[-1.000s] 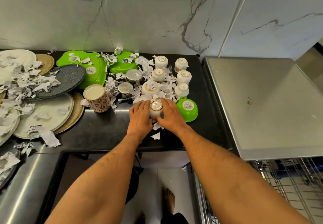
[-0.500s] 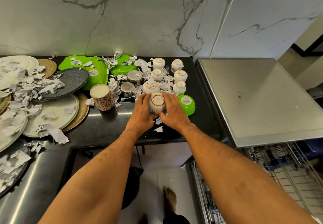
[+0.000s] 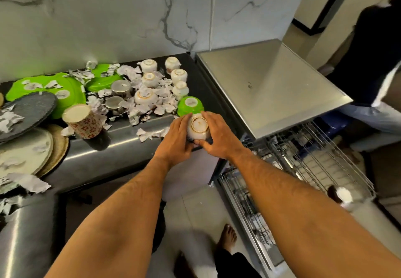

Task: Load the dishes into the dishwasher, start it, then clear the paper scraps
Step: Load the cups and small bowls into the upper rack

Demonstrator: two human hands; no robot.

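- Both hands hold one white cup (image 3: 198, 126) between them. It is upside down, with its foot ring facing up.
- Left hand (image 3: 178, 141) grips the cup's left side. Right hand (image 3: 219, 137) grips its right side, and the thumbs meet under the near side.
- The cup is at the front edge of the dark table (image 3: 121, 147), near its right end. I cannot tell if it is lifted or just resting there.
- The rack (image 3: 303, 165) of the dishwasher (image 3: 271, 86) lies to the right of the cup and lower down, pulled out. The right hand is nearer to it.
- I think the cup goes there next. The way looks open, but the dishwasher's metal corner sticks out just above the rack.
- A green bowl (image 3: 190, 105) sits just behind the hands. More white cups (image 3: 149, 79) and paper scraps (image 3: 152, 133) lie further back and to the left.
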